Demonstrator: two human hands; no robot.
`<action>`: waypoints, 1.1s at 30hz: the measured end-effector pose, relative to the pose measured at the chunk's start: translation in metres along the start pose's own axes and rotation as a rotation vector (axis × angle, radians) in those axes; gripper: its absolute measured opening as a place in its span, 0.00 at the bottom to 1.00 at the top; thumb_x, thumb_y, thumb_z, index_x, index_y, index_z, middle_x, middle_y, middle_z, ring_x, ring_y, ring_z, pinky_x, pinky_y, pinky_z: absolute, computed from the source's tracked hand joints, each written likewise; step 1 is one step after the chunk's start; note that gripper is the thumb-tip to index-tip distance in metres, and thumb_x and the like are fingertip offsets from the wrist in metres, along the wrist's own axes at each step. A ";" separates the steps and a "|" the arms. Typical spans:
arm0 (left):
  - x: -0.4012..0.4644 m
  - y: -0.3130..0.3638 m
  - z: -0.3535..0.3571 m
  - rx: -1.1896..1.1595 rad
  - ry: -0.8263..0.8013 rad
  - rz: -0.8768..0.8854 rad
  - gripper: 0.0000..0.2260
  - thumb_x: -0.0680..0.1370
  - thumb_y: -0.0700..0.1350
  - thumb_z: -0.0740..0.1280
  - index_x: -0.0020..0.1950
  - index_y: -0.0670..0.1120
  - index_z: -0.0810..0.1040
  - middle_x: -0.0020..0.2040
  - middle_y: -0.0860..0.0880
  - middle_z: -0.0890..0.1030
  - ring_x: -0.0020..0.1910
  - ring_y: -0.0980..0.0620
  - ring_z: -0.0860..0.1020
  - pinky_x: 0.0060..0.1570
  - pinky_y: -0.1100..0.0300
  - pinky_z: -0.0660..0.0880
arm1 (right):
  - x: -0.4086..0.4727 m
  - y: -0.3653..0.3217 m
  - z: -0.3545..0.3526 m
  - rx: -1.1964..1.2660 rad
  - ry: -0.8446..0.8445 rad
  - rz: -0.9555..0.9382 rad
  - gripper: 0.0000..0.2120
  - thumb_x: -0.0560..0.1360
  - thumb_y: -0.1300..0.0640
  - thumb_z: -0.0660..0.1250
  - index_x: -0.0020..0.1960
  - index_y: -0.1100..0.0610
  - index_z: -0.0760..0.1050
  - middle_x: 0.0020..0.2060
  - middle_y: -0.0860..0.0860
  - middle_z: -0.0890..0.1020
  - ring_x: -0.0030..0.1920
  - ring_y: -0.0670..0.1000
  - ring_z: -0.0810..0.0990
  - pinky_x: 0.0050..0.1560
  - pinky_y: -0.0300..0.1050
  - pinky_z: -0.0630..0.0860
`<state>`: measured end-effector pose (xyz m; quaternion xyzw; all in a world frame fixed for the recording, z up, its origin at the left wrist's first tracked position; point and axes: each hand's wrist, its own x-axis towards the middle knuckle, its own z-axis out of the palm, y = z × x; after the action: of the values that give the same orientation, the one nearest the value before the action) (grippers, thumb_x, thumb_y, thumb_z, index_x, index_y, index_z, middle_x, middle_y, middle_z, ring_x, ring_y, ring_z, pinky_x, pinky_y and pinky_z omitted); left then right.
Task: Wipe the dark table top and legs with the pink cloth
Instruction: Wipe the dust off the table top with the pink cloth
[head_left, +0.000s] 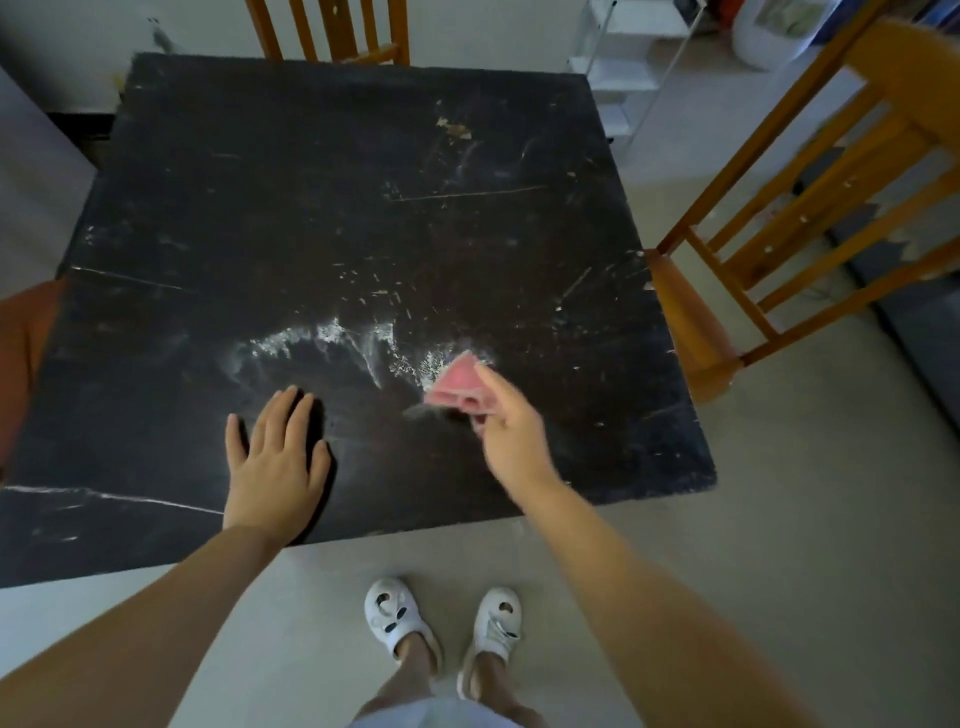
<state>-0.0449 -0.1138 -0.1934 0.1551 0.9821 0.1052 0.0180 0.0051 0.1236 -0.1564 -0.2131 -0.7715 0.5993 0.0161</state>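
The dark table top (311, 218) is scratched and fills most of the view. A streak of white powder (332, 338) runs across its near half. My right hand (511, 431) pinches a folded pink cloth (457, 382) just above the table at the right end of the powder. My left hand (278, 457) lies flat on the table near the front edge, fingers spread, holding nothing. The table legs are hidden under the top.
A wooden chair (810, 208) stands at the table's right side, another chair (332, 31) at the far side, and an orange seat (21, 353) at the left edge. A white shelf (623, 67) stands behind. My feet in white slippers (441, 623) are on the pale floor.
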 end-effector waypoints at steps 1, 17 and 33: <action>0.000 0.000 0.000 0.004 0.007 -0.006 0.27 0.76 0.54 0.45 0.71 0.43 0.63 0.72 0.43 0.64 0.72 0.47 0.58 0.70 0.41 0.44 | 0.007 -0.003 -0.018 0.059 0.042 0.066 0.28 0.75 0.75 0.55 0.71 0.55 0.66 0.58 0.49 0.78 0.57 0.48 0.77 0.48 0.34 0.75; -0.023 -0.007 -0.001 -0.063 0.043 -0.230 0.21 0.79 0.44 0.58 0.71 0.42 0.63 0.72 0.42 0.64 0.72 0.46 0.59 0.71 0.43 0.43 | -0.034 -0.006 0.014 -0.179 -0.146 0.034 0.31 0.74 0.76 0.55 0.73 0.56 0.61 0.67 0.50 0.71 0.69 0.48 0.69 0.70 0.41 0.65; -0.018 -0.050 -0.006 0.044 0.025 -0.151 0.25 0.77 0.52 0.47 0.68 0.42 0.68 0.68 0.42 0.69 0.68 0.45 0.64 0.67 0.37 0.50 | -0.031 0.037 0.022 -0.580 -0.233 -0.264 0.18 0.78 0.48 0.56 0.67 0.38 0.70 0.73 0.47 0.64 0.75 0.47 0.56 0.75 0.52 0.53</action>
<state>-0.0432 -0.1670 -0.1979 0.0799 0.9932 0.0838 0.0100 0.0384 0.0997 -0.1904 -0.0372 -0.9275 0.3678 -0.0559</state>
